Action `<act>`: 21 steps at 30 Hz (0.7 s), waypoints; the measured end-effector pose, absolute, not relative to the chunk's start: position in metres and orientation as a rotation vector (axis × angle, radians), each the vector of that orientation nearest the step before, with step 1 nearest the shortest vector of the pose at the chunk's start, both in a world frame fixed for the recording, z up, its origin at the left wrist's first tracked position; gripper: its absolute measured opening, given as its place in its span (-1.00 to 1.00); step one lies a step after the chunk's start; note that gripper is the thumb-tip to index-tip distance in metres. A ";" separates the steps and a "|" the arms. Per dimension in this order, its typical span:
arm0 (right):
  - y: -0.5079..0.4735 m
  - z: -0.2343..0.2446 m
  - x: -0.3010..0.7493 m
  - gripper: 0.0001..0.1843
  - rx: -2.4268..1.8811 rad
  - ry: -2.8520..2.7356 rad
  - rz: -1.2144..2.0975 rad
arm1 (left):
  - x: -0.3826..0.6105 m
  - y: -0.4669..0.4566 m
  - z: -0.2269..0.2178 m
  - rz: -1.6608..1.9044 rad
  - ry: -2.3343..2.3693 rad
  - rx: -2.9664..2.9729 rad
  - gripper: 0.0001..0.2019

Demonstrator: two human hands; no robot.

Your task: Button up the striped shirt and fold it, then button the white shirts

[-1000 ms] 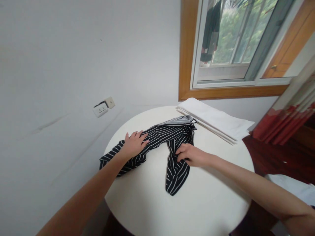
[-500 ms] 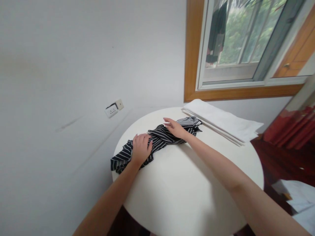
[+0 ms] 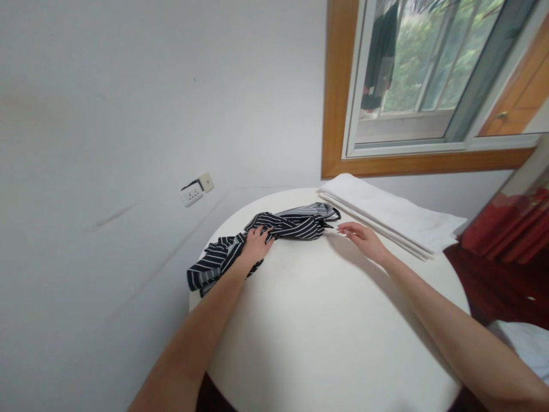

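A black garment with white stripes (image 3: 300, 226) lies crumpled in a long bunch across the back left of the round white table (image 3: 317, 320). Its left end reaches the table's edge, and a greyer underside shows near its right end. My left hand (image 3: 256, 245) rests on the middle of the bunch, fingers spread over the cloth; the fingertips are partly lost among the stripes. Just off the right end of the garment is my right hand (image 3: 362, 239), open above the tabletop, its fingers stretched loosely towards the cloth with nothing in them.
Folded white cloth or sheets (image 3: 390, 212) lie at the table's back right. A wall with a socket (image 3: 191, 194) runs along the left. Behind stands a wood-framed window (image 3: 337, 86). A red curtain (image 3: 506, 229) hangs at right, with something white (image 3: 525, 343) below.
My right hand has come off the garment and moved right, past its end. My left hand has shifted slightly right and away from me along the cloth, whose right part now lies flatter.
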State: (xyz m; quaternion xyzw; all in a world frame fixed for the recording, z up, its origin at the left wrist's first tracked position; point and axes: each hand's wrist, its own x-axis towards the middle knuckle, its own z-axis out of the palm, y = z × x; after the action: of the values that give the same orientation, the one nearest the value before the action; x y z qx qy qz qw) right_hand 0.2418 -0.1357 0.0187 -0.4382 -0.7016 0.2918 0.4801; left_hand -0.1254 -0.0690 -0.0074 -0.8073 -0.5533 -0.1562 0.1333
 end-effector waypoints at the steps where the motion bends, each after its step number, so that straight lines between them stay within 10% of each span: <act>1: -0.135 0.016 0.242 -0.64 -1.077 -1.703 0.727 | -0.132 -0.058 -0.008 -0.442 -1.645 -2.306 -0.55; 21: -0.125 0.010 0.257 -0.67 -1.305 -1.839 0.439 | -0.216 0.019 0.012 -0.352 -1.870 -2.126 -0.62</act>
State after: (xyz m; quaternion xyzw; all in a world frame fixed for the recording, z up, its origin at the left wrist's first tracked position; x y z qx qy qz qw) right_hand 0.2568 -0.1246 0.0100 -0.5182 -0.7303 0.1745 0.4096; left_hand -0.2163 0.0195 0.0116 -0.7375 -0.6485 -0.1222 0.1435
